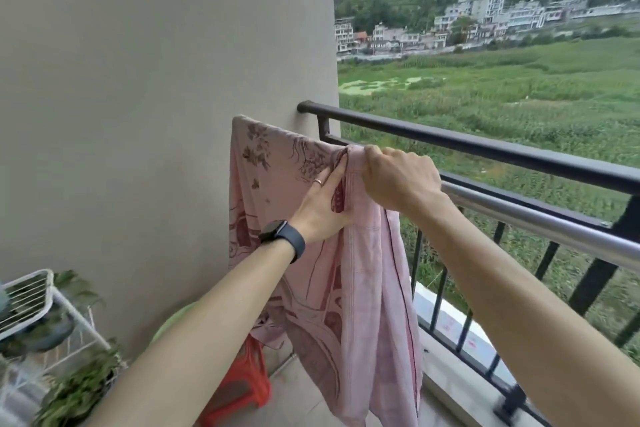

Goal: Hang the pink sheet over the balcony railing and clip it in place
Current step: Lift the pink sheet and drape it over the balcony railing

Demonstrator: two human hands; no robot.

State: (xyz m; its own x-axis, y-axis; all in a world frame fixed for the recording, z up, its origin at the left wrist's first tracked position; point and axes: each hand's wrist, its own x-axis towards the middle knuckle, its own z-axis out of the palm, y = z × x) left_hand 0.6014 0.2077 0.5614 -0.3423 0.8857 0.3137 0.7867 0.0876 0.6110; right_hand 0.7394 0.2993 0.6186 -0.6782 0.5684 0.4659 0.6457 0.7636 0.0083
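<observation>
The right hand [401, 177] is curled around a bunched fold of the pink sheet [367, 288], gripping it at the top where the cloth passes over the silver rail [540, 218]. Just left of it, the left hand [323, 204] lies against the hanging cloth with its fingers straight and pointing upward, pressing the fabric. It wears a ring [317, 182] and, at the wrist, a dark smartwatch [280, 236].

The sheet, printed with darker floral patterns, drapes over the left end of the silver rail beside the beige wall [156, 80] and hangs down toward the balcony floor. The black balcony railing [485, 146] runs just beyond the silver rail. Low on the left stand a red plastic stool [242, 381], a white wire rack [31, 298] and potted plants [79, 392]. Far beyond the railing lie a green field [519, 87] and hillside buildings [485, 14].
</observation>
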